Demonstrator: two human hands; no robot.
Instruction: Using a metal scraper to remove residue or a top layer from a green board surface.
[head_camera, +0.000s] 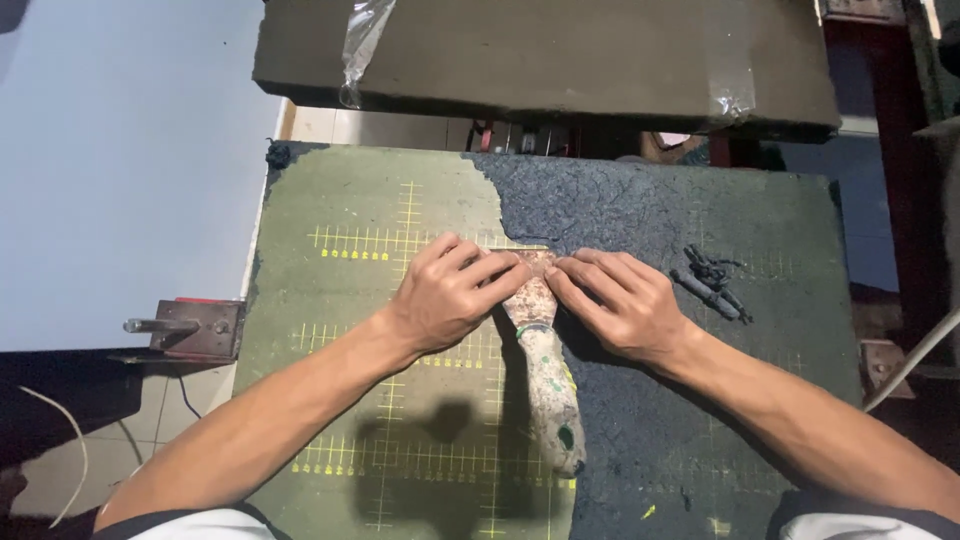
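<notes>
Here both hands press down on a paint-spattered scraper (545, 375) near the middle of the green, yellow-gridded tabletop (330, 215), its handle pointing back toward the near edge and its blade lying flat at the border where a rough dark coating (640, 215) gives way to bare green. The left hand (450, 295) has its fingers (495, 270) bent and closed down on the blade's left half; the right hand (620, 300) mirrors it, fingers (585, 275) laid flat and close together on the right half, neither hand wrapped round the handle. The coating covers the right side and the far right corner, while the left side is already clean. A small heap of dark rolled scrapings (712, 280) lies just beyond the right hand, toward the right edge. To my eye, doing this well means keeping the blade low and nearly flat, so it slides under the coating instead of gouging the printed grid, with even pressure from both sets of fingers so neither corner digs in. Short pushes along the ragged border look safer than one long one. A metal bracket (190, 328) juts out off the left edge, well apart from the work.
</notes>
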